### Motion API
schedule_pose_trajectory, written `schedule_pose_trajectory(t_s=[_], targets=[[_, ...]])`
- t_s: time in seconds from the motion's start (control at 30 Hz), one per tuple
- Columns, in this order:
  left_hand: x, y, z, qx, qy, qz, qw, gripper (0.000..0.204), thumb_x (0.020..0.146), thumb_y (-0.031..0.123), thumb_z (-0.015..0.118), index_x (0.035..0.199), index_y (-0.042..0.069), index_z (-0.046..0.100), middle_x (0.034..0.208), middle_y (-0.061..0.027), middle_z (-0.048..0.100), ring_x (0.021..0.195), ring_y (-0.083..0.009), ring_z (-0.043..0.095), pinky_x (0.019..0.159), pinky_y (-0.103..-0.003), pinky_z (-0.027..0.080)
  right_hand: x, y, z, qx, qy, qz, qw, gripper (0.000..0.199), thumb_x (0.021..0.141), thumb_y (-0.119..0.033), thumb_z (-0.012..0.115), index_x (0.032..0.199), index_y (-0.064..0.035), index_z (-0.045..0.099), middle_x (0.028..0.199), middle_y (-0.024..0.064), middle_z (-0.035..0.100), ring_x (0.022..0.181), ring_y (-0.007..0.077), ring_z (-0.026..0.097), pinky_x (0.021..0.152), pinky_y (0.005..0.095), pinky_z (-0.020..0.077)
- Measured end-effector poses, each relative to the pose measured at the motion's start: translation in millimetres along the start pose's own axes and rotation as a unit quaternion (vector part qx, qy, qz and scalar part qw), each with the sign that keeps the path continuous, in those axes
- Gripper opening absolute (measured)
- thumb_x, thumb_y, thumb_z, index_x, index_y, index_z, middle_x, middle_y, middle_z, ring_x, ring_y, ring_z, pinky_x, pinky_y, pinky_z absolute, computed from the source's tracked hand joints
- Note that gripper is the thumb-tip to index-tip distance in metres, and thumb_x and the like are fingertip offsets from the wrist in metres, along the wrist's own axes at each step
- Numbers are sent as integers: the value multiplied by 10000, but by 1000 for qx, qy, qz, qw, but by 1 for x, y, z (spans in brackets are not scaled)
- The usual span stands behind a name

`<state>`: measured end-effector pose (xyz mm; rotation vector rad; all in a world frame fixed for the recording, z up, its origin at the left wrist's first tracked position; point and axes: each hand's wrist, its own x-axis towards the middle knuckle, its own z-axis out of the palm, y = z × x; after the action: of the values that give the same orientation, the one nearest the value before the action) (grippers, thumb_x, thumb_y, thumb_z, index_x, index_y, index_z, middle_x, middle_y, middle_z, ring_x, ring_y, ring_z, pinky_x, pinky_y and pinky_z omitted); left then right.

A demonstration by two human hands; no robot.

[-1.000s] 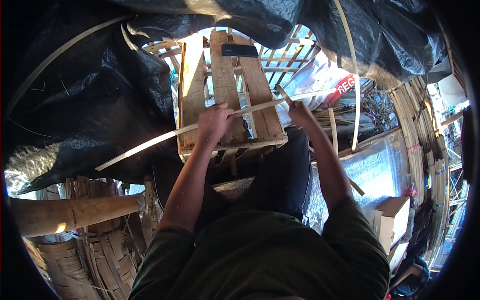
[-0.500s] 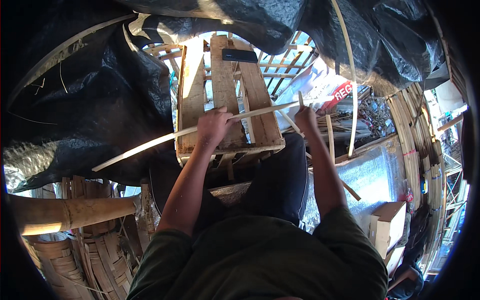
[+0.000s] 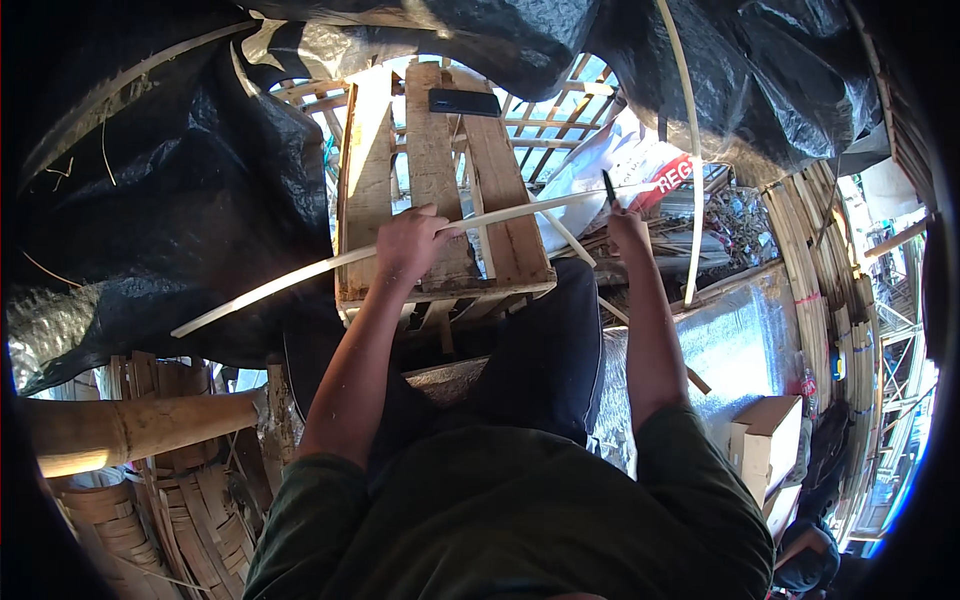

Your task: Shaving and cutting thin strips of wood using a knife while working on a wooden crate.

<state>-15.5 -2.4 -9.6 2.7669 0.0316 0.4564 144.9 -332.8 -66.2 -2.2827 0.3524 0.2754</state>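
A long pale bamboo strip point(image 3: 530, 208) lies slantwise above the slatted wooden crate point(image 3: 430, 160), its far right end raised. My left hand point(image 3: 408, 243) is closed round the strip over the crate's middle slat. To the right of the crate, my right hand point(image 3: 628, 230) grips a knife point(image 3: 609, 188) by its handle, which the fingers mostly hide. The dark blade points up and crosses the strip near its right end; whether its edge touches the strip I cannot tell. A black phone point(image 3: 464, 102) rests on the crate's far end.
Black plastic sheeting point(image 3: 170, 200) hangs at the left and overhead. A thin curved strip point(image 3: 694, 150) hangs at the right, before a white and red sack point(image 3: 610, 165). A thick bamboo pole point(image 3: 150, 428) juts in at left; a cardboard box point(image 3: 765, 440) stands at lower right.
My right hand has shifted slightly right relative to the crate, toward the strip's end, and the knife blade has turned from pale to dark. My left hand keeps its hold.
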Motion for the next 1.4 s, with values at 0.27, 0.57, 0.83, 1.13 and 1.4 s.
schedule_pose_trajectory(t_s=[0.27,0.57,0.83,1.13,1.4], targets=[[-1,1,-1,-18,7,2,1000,302,843,465,673,800,170,726,749,-23,573,737,-233,646,615,-381,502,-20,-36,1,-9,-2,-67,998,449,1014,-372,440,948,5,675,559,77,551,436,189,549,367,363,438],[0,0,-1,-5,-1,2,1000,286,832,444,689,805,163,733,752,-20,581,730,-235,646,617,-375,503,-21,-33,4,-92,-80,-134,983,497,997,-361,452,958,87,664,767,276,674,724,426,690,604,497,538],[0,-2,-2,-11,0,-5,1000,301,835,451,683,808,155,733,768,-23,591,742,-238,645,626,-382,508,-32,-33,12,-4,-60,-85,995,483,1017,-384,435,915,33,656,589,107,561,451,230,556,387,384,455],[-1,2,-3,1,10,0,1000,333,850,468,663,805,144,720,782,-26,591,749,-239,653,618,-383,511,-9,-23,13,-77,5,-155,985,449,1013,-355,444,936,25,669,655,206,630,564,352,664,511,446,518],[-1,0,-2,3,-3,-2,1000,335,853,463,661,799,137,710,785,-35,592,759,-248,654,634,-396,517,-32,-43,7,-45,58,-25,997,396,933,-252,470,974,91,662,698,214,659,553,330,664,476,415,537]])
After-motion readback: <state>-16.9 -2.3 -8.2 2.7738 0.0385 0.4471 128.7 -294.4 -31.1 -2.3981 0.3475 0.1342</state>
